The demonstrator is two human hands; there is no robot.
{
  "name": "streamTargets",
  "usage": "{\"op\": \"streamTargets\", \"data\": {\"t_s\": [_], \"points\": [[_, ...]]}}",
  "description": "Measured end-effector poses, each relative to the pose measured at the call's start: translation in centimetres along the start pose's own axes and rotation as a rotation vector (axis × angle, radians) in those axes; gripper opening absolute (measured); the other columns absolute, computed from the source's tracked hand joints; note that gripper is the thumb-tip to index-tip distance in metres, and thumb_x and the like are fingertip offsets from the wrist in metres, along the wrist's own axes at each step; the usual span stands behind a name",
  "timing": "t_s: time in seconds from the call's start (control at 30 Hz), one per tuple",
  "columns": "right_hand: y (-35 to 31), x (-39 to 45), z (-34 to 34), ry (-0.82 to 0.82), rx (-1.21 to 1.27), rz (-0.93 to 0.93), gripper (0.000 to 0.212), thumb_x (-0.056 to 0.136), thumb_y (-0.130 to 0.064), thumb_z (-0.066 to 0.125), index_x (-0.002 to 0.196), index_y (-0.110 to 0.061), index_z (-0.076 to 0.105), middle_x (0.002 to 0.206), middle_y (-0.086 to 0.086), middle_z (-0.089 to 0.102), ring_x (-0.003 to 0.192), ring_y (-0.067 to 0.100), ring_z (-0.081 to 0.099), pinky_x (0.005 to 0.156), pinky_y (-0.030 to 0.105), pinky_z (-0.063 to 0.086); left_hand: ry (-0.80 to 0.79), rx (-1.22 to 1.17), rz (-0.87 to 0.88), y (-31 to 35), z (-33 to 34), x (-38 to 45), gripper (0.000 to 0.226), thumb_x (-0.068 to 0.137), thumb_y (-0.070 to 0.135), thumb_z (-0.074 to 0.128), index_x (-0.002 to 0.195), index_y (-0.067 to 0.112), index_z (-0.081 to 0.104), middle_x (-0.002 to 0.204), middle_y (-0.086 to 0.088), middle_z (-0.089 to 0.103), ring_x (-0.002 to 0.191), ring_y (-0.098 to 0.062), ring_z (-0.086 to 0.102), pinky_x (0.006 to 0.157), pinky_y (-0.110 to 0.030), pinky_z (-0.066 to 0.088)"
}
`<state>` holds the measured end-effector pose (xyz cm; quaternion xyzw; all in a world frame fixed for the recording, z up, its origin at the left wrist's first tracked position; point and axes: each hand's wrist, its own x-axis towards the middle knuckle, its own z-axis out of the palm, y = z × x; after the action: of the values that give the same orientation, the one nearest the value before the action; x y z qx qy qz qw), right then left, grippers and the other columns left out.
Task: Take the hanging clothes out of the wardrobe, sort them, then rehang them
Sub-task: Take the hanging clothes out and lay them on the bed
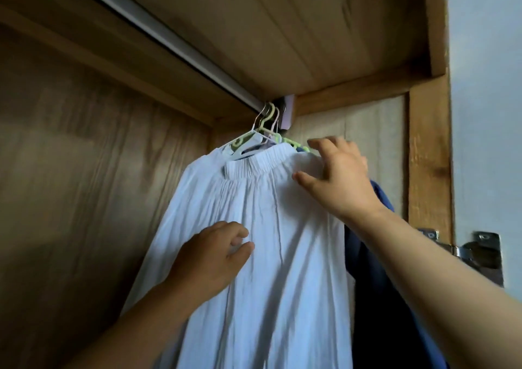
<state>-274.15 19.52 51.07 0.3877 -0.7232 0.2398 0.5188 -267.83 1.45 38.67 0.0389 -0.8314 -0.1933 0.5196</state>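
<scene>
A pale blue pleated garment (pixel 268 227) hangs from the wardrobe rail (pixel 158 35) at its far right end, bunched with other hangers (pixel 265 131). It looks light, soft and prone to slipping. The left hand (pixel 209 255) rests loosely curled on the cloth; the right hand (pixel 336 176), fingers spread, touches its shoulder. Best gripped at the hanger hook.

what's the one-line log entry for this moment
stage: clothes on rail | left hand: on white garment | right hand: at its shoulder

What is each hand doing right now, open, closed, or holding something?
Left hand: open, fingers loosely curled against the white garment.
Right hand: open, fingers spread at the garment's top edge.
</scene>
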Motion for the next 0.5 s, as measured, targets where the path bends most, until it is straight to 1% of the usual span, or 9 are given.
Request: {"op": "streamTargets", "data": {"t_s": [0.07,0.1,0.17,0.2,0.27,0.37,0.43,0.47,0.5], "points": [[-0.1,1.4,1.2,-0.055,-0.056,-0.009,0.060,0.084,-0.038,0.064,0.136,-0.020,0.043,0.131,0.004,0.049,0.123,0.027,0.039,0.096,0.034,0.029,0.028,0.001,0.027,-0.8,0.3,1.4,0.032,0.076,0.054,0.049,0.094,0.031,0.062,0.088,0.015,0.059,0.083,-0.002,0.057,0.079,-0.027,0.047],[-0.1,1.8,1.9,-0.066,-0.077,-0.015,0.060,0.084,-0.038,0.063,0.137,-0.020,0.042,0.131,0.004,0.051,0.122,0.027,0.040,0.094,0.034,0.031,0.036,0.005,0.031,-1.1,0.4,1.8,0.028,0.079,0.053,0.052,0.095,0.032,0.062,0.088,0.015,0.059,0.083,-0.002,0.057,0.079,-0.026,0.047],[0.1,2.5,2.8,-0.048,-0.124,-0.025,0.057,0.084,-0.037,0.063,0.135,-0.020,0.043,0.128,0.005,0.054,0.118,0.029,0.043,0.091,0.034,0.034,0.066,0.003,0.061,-1.8,0.7,2.8,0.019,0.085,0.047,0.058,0.096,0.033,0.063,0.089,0.016,0.059,0.083,-0.002,0.058,0.078,-0.025,0.047],[0.1,2.7,3.0,-0.034,-0.135,-0.020,0.054,0.084,-0.036,0.063,0.133,-0.020,0.045,0.127,0.005,0.055,0.116,0.029,0.044,0.088,0.033,0.035,0.078,-0.008,0.081,-2.0,0.8,3.0,0.019,0.085,0.047,0.058,0.096,0.033,0.063,0.089,0.017,0.059,0.081,-0.001,0.058,0.078,-0.025,0.047],[0.1,3.3,3.3,-0.031,-0.142,0.015,0.048,0.085,-0.034,0.062,0.128,-0.019,0.047,0.123,0.006,0.054,0.114,0.029,0.047,0.080,0.032,0.037,0.098,-0.040,0.105,-2.6,1.2,3.4,0.027,0.081,0.054,0.051,0.093,0.033,0.063,0.086,0.019,0.057,0.078,0.000,0.058,0.076,-0.024,0.048],[0.1,4.1,3.9,-0.024,-0.218,0.051,0.036,0.086,-0.036,0.059,0.116,-0.018,0.053,0.114,0.005,0.053,0.104,0.030,0.054,0.072,0.032,0.040,0.117,-0.052,0.129,-3.3,1.7,4.0,0.036,0.074,0.063,0.043,0.088,0.036,0.060,0.087,0.019,0.057,0.078,0.003,0.056,0.071,-0.016,0.045],[0.4,4.4,4.3,0.015,-0.294,0.039,0.027,0.087,-0.035,0.056,0.108,-0.018,0.056,0.107,0.005,0.056,0.098,0.030,0.057,0.067,0.032,0.039,0.141,-0.079,0.151,-3.9,2.0,4.4,0.040,0.066,0.069,0.033,0.083,0.040,0.056,0.100,0.027,0.052,0.083,0.006,0.055,0.069,-0.014,0.045],[0.6,4.5,4.6,0.034,-0.322,0.034,0.025,0.088,-0.035,0.054,0.105,-0.017,0.056,0.104,0.005,0.058,0.096,0.030,0.057,0.065,0.032,0.037,0.156,-0.084,0.154,-4.1,2.2,4.6,0.041,0.064,0.069,0.031,0.086,0.043,0.053,0.108,0.034,0.044,0.084,0.008,0.054,0.069,-0.014,0.045],[0.8,4.6,4.8,0.050,-0.339,0.034,0.023,0.088,-0.035,0.054,0.103,-0.017,0.056,0.103,0.006,0.060,0.095,0.031,0.058,0.065,0.032,0.037,0.169,-0.081,0.154,-4.3,2.3,4.7,0.037,0.065,0.068,0.033,0.092,0.047,0.048,0.111,0.037,0.041,0.084,0.009,0.054,0.067,-0.014,0.046]]}}
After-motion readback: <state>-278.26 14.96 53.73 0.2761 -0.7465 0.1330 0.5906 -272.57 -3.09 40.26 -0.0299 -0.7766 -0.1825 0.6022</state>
